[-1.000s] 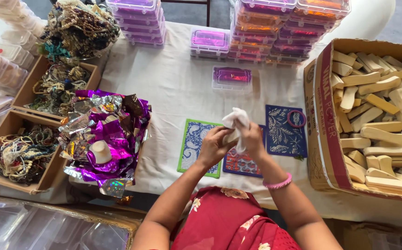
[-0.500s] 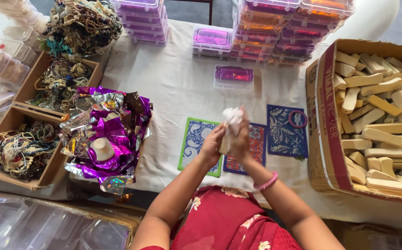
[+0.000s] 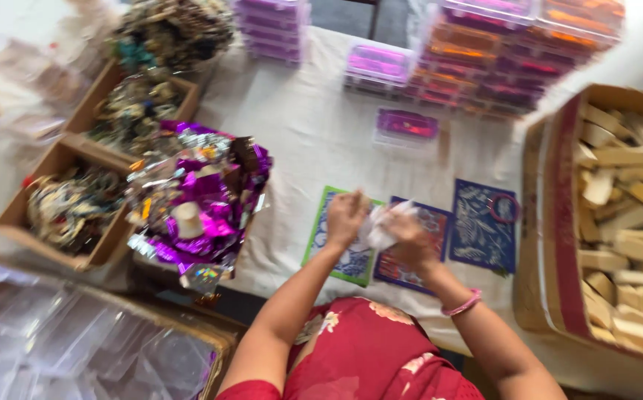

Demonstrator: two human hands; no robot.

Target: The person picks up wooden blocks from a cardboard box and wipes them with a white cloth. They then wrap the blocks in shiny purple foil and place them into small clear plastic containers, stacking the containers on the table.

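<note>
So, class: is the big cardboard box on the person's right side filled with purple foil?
No: the cardboard box on the right holds pale wooden pieces, while the purple foil lies on the left.

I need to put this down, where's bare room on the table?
Bare cloth lies between the purple foil heap, the patterned cards and the small purple box. Crowded: jewellery boxes left, stacked containers behind, wood-piece carton right.
</note>
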